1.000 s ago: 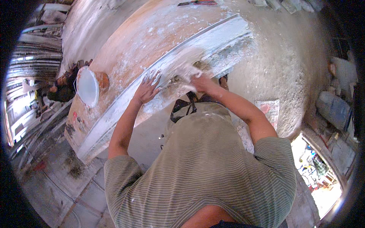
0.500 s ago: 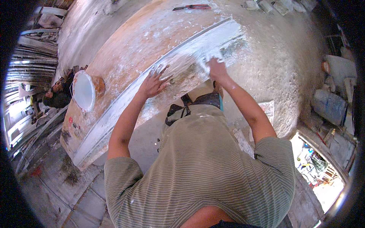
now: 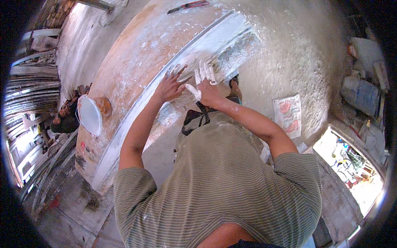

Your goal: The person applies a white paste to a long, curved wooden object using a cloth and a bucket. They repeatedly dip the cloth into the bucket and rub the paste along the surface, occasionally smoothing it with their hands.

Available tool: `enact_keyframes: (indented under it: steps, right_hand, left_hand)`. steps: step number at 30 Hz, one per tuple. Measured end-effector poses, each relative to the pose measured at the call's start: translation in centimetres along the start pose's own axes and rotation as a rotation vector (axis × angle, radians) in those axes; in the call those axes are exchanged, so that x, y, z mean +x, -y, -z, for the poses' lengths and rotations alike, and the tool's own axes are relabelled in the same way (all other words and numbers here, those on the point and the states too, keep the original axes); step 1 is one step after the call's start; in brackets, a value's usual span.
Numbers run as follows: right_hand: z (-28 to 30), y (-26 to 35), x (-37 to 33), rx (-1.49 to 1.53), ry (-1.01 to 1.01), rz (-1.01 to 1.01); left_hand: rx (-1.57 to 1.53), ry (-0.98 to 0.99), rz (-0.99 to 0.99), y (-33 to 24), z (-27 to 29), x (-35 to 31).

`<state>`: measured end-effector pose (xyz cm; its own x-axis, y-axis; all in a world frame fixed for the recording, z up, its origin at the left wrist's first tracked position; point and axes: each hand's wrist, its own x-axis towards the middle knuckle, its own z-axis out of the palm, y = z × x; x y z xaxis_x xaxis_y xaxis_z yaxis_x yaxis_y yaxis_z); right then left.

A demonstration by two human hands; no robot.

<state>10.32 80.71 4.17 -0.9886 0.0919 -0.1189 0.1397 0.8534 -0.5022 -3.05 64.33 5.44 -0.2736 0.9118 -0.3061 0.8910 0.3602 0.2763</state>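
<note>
- The left hand (image 3: 167, 89) lies palm down on the white strip, its fingers fanned wide and holding nothing, with pale smears toward the fingertips.
- The right hand (image 3: 208, 90) is just beside it, also palm down over the strip's near side; its fingers are straight and a little apart, the thumb stands well out, and thick, wet-looking white paste coats all 5 digits.
- The white strip (image 3: 225, 33) runs diagonally across the tabletop under and past the 2 hands, long and narrow, with a straight raised ridge along its far side and a smooth, chalky face.
- Its near side is rougher: a broken, crusty band in grey, white and pale blue.
- The tabletop (image 3: 136, 58) has an orange-brown surface, worn and spattered with white flecks.
- A round bucket (image 3: 106, 108) is on the tabletop to the left, tilted in view, with a whitish interior and a brown-stained outer wall.
- A slim red-and-black tool (image 3: 188, 6) lies flat near the far edge.
- Right of the tabletop, the ground (image 3: 297, 62) is pale, gritty and lumpy, and a flat, white rectangular sack (image 3: 288, 116) with red shapes lies there.
- The person's shirt (image 3: 231, 177) is olive cloth with thin pale stripes.
</note>
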Motion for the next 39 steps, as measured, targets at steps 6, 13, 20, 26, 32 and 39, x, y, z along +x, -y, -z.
enact_keyframes:
  steps: [6, 13, 20, 26, 32, 39]
  right_hand:
    - [1.1, 0.9, 0.6, -0.131, -0.252, -0.034]
    - [0.4, -1.7, 2.5, -0.136, -0.11, -0.189]
    - [1.9, -8.4, 5.4, -0.053, -0.016, -0.43]
    - [6.4, -14.8, 8.7, 0.072, -0.035, -0.58]
    - [11.1, -21.3, 11.2, 0.281, -0.122, -0.701]
    - [14.1, -29.5, 15.5, 1.328, -0.746, -0.579]
  left_hand:
    - [0.024, 0.064, 0.032, 0.7, -1.1, -0.5]
    - [0.025, -0.089, -0.001, 0.2, -1.3, 1.0]
    - [0.036, -0.147, -0.073, 0.0, -0.3, 6.3]
    - [0.095, -0.106, -0.051, -2.0, 2.1, 13.3]
    - [0.161, -0.243, -0.087, -4.4, 4.3, 23.7]
    - [0.101, -0.195, 0.02, -6.0, 6.6, 33.2]
